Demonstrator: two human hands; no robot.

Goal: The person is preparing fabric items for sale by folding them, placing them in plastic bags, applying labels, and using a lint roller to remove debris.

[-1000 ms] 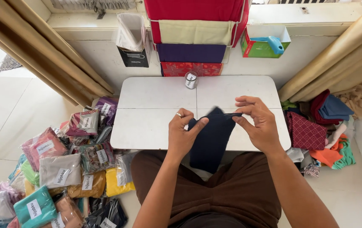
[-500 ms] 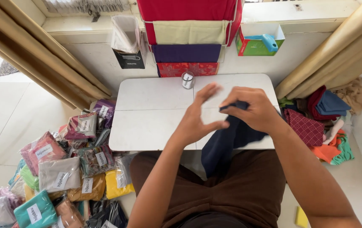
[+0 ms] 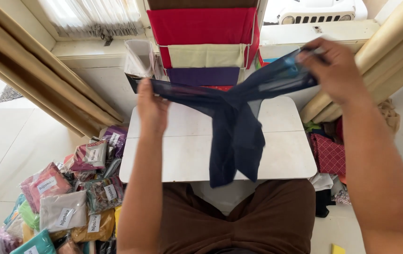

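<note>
Your left hand and right hand each pinch a corner of the sheer navy scarf, fingers closed, above the white table; keep the top edge taut and level

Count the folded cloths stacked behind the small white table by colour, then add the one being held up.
Red folded cloth: 1
Beige folded cloth: 1
Purple folded cloth: 1
Sheer navy cloth stretched between left hand and right hand: 1
Total: 4
</note>
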